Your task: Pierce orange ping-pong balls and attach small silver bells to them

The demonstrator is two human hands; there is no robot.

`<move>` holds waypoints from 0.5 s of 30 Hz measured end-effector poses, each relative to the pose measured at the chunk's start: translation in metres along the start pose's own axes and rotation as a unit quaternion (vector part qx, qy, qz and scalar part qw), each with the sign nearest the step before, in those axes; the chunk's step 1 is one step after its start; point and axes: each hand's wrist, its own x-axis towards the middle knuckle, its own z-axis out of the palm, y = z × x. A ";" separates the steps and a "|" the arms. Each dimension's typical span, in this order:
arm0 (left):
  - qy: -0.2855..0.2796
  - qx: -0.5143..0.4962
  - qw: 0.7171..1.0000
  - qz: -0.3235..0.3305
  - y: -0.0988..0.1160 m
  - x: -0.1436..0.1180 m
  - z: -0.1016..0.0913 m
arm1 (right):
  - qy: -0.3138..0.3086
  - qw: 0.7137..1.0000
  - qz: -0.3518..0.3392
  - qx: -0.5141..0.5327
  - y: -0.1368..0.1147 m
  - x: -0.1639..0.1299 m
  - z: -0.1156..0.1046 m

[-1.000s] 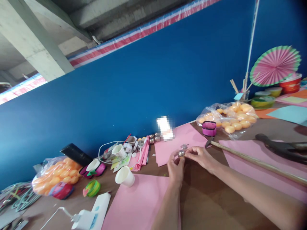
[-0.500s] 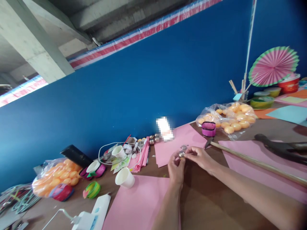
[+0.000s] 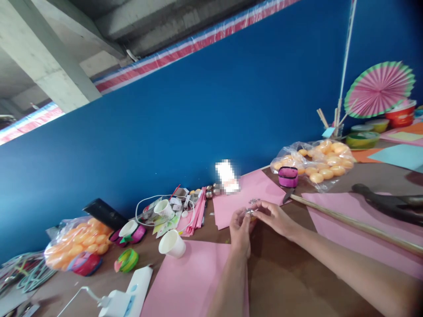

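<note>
L hand (image 3: 240,229) & R hand (image 3: 272,218): fingers of both narrowed to a pinch on one small silvery pc. (image 3: 249,211), held at the fingertips above brown table (image 3: 284,277). Status, in my judgement: handling of pc. in progress, not yet released. Small silver bits (image 3: 254,201) lie loose just beyond fingertips, on pink sheet (image 3: 261,185); apparently not yet taken up. Whether pc. is finished: can't tell, fingers cover part of it.

Materials: pc. bright, metallic-looking; exact shape n/a, too small. Bits: similar sheen, irregular outline. Metal balls (image 3: 209,192), L of & beyond fingers: round, smooth, reflective. Pink sheet: flat, matte, paper-like, straight edges. R of fingers: hammer (image 3: 343,219), dark head, long straight wooden handle. Further R & beyond: clear plastic bag (image 3: 295,149), crinkled, w/ smooth orange ovoids (image 3: 327,174). L of fingers, well apart: white cup (image 3: 176,245), tapered, paper-looking, plain wall.
</note>
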 end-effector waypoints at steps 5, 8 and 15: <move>-0.045 0.020 0.999 -0.003 0.002 0.000 -0.001 | -0.004 0.999 0.021 0.029 0.005 0.000 0.002; -0.048 0.023 0.999 -0.003 0.002 -0.001 0.000 | 0.006 0.999 0.030 0.041 0.007 0.000 0.002; -0.033 -0.004 0.999 -0.023 0.001 0.000 -0.002 | 0.017 0.997 0.034 0.068 0.006 0.001 0.003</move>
